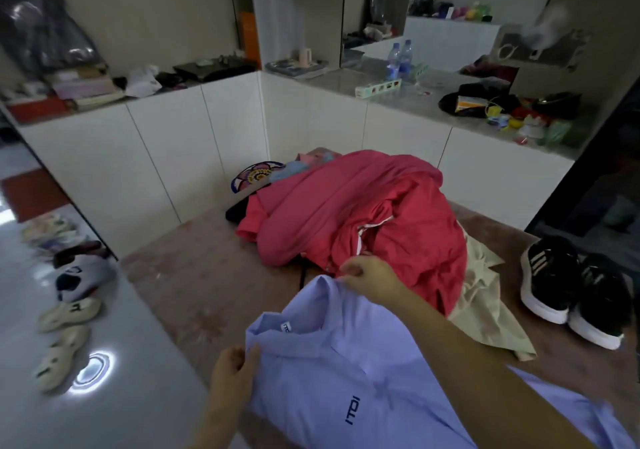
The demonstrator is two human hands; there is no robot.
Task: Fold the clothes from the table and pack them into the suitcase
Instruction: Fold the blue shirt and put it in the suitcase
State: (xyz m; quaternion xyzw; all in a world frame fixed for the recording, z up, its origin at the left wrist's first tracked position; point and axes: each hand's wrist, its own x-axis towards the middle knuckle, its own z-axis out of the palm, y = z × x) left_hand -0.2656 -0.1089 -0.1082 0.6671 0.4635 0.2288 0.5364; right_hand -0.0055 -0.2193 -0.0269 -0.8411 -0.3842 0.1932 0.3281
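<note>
A light blue collared shirt [332,372] with a dark logo lies spread in front of me on the pinkish table [194,275]. My left hand [235,369] pinches its near shoulder by the collar. At the far shoulder, my right hand [367,278] pinches the fabric, the arm crossing over the shirt. Beyond lies a heap of red clothes [349,206] with a beige garment [485,310] under its right side. No suitcase is in view.
A pair of black sneakers [571,289] stands on the table at the right. A patterned round item [254,174] and light blue cloth sit behind the red heap. White cabinets [166,157] wall the back. Shoes [65,310] lie on the floor at left.
</note>
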